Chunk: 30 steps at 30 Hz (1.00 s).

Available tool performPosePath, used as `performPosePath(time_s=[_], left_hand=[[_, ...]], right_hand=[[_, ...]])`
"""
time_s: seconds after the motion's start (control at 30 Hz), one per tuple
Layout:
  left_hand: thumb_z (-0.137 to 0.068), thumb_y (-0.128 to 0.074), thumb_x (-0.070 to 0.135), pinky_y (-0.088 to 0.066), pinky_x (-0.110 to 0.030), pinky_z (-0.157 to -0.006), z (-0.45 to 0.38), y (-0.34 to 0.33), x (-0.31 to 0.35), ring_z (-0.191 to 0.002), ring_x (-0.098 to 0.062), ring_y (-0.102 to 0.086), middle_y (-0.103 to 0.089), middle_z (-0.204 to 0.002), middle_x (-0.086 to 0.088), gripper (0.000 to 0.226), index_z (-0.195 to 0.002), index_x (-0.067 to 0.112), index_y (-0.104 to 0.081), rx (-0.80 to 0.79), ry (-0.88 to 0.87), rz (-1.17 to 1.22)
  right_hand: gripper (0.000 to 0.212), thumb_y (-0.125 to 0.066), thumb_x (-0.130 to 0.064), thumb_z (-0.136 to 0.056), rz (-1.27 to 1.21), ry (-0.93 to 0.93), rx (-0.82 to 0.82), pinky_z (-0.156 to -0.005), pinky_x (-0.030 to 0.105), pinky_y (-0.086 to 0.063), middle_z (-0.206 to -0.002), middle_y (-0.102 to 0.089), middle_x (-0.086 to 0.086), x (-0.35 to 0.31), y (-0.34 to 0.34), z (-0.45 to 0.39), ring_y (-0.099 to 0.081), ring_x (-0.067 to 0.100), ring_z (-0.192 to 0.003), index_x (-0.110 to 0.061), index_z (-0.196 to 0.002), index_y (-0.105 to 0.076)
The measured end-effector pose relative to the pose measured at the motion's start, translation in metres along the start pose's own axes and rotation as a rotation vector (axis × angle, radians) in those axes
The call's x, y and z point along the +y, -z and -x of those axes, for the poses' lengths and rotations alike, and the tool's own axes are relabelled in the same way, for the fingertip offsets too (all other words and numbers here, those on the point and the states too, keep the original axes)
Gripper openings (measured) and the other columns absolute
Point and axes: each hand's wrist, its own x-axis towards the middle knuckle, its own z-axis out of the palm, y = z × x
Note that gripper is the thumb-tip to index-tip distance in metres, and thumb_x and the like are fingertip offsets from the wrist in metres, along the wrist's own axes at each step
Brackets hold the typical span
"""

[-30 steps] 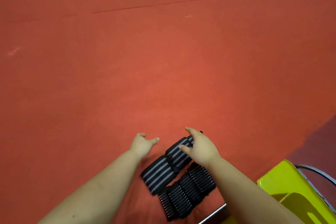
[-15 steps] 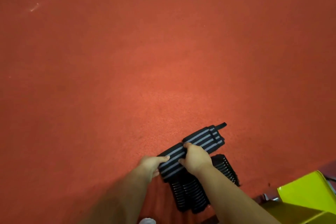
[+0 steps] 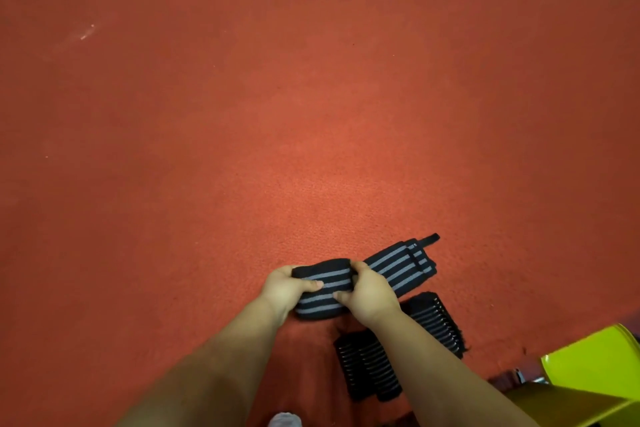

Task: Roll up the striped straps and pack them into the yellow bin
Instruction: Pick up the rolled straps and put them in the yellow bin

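Observation:
A black strap with grey stripes (image 3: pixel 394 265) lies on the red carpet, its near end curled into a thick roll (image 3: pixel 323 289). My left hand (image 3: pixel 285 289) grips the roll's left side and my right hand (image 3: pixel 369 293) grips its right side. The flat tail runs up and right to a small black tab (image 3: pixel 430 239). Several other striped straps (image 3: pixel 370 366) lie stacked edge-on just behind my right forearm, partly hidden by it. The yellow bin (image 3: pixel 588 362) shows at the bottom right corner, only partly in frame.
Red carpet (image 3: pixel 311 114) fills most of the view, with a seam line along the top and small white scraps. A grey-white object (image 3: pixel 284 420) peeks in at the bottom edge. Dark hardware (image 3: pixel 509 377) sits beside the bin.
Both hands went from hovering open over the straps to gripping one strap. Its near end is now rolled thicker and the flat tail is shorter. The camera tilted down.

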Motion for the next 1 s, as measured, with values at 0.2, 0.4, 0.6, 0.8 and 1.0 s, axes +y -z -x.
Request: performPosePath(time_s=[0.2,0.4,0.6,0.8,1.0], left_hand=[[-0.068,-0.071,-0.016,-0.051,-0.019,-0.062,0.01,0.002,0.04,-0.072,-0.014,-0.061,-0.065,-0.084,-0.006,0.035,-0.09,0.01,-0.061,-0.083,-0.173,-0.153],[-0.068,-0.068,-0.02,-0.047,-0.009,-0.053,0.039,-0.017,0.095,-0.05,0.004,-0.057,-0.06,-0.072,0.0,0.041,-0.098,0.008,-0.061,-0.237,-0.365,-0.441],[-0.068,-0.073,-0.011,-0.046,-0.01,-0.063,0.068,-0.06,0.133,-0.072,-0.009,-0.058,-0.062,-0.079,0.001,0.039,-0.1,0.009,-0.065,-0.337,-0.602,-0.773],[-0.071,-0.075,0.018,-0.045,-0.026,-0.09,0.095,-0.138,0.14,-0.105,-0.016,-0.06,-0.068,-0.112,0.0,0.048,-0.116,0.023,-0.062,-0.378,-0.951,-1.291],[-0.076,-0.071,0.028,-0.045,-0.031,-0.089,0.132,-0.229,0.094,-0.111,-0.022,-0.058,-0.066,-0.117,-0.001,0.047,-0.122,0.029,-0.059,-0.535,-1.178,-1.515]], right_hand=[[0.099,-0.071,-0.026,-0.082,0.169,0.178,0.104,-0.105,0.034,-0.039,-0.15,-0.034,0.007,-0.024,0.021,0.003,-0.041,0.023,-0.132,-0.026,-0.152,0.0],[0.096,-0.075,-0.045,-0.073,0.516,0.27,0.19,-0.117,0.041,-0.012,-0.159,-0.01,0.006,-0.043,0.075,0.013,-0.005,0.024,-0.147,-0.02,-0.148,-0.021],[0.058,-0.075,-0.042,-0.074,0.357,0.216,0.22,-0.072,0.029,-0.036,-0.114,-0.061,0.008,-0.026,0.128,0.044,-0.057,0.028,-0.105,-0.014,-0.113,-0.044],[0.047,-0.071,-0.039,-0.078,0.443,0.181,0.499,-0.068,0.032,-0.038,-0.11,-0.06,0.006,0.024,0.172,0.093,-0.06,0.03,-0.101,-0.015,-0.11,-0.045],[0.047,-0.069,-0.043,-0.08,0.346,-0.012,0.667,-0.073,0.035,-0.043,-0.112,-0.06,0.008,0.11,0.178,0.155,-0.06,0.031,-0.102,-0.014,-0.109,-0.047]])
